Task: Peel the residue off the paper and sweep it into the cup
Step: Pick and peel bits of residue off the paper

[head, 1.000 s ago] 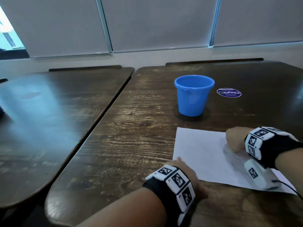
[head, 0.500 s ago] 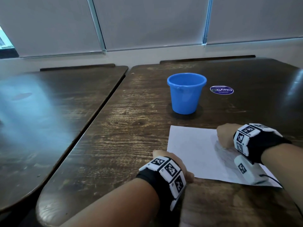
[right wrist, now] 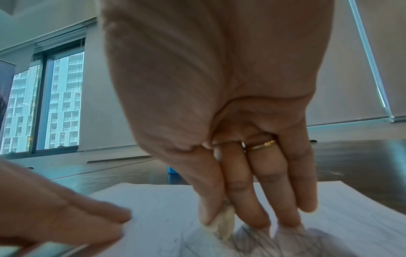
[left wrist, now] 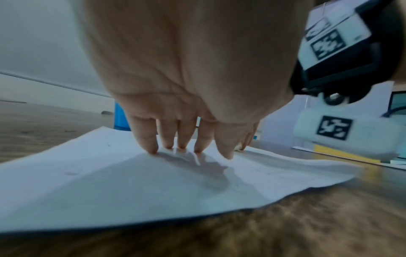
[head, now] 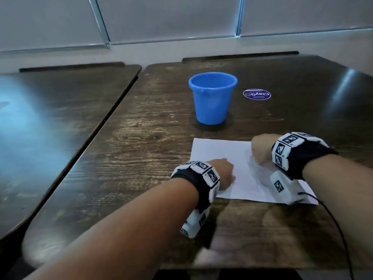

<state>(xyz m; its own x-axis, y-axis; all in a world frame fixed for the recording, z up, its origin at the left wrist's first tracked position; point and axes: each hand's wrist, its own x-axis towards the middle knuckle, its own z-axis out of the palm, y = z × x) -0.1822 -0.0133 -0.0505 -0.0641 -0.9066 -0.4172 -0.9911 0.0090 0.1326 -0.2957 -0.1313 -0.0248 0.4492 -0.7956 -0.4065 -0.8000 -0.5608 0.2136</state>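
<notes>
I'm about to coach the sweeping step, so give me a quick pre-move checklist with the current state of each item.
1. Paper pinned: ok, left hand presses its fingertips on the sheet.
2. Paper flat on the table: not ok, the near edge looks slightly wavy in the left wrist view.
3. Residue in hand: ok, right hand pinches a pale lump against the paper.
4. Blue cup upright, mouth open: ok.
5. Path from paper to cup free: ok, only bare wood between them.
6. Loose residue remaining on the paper: cannot tell.
</notes>
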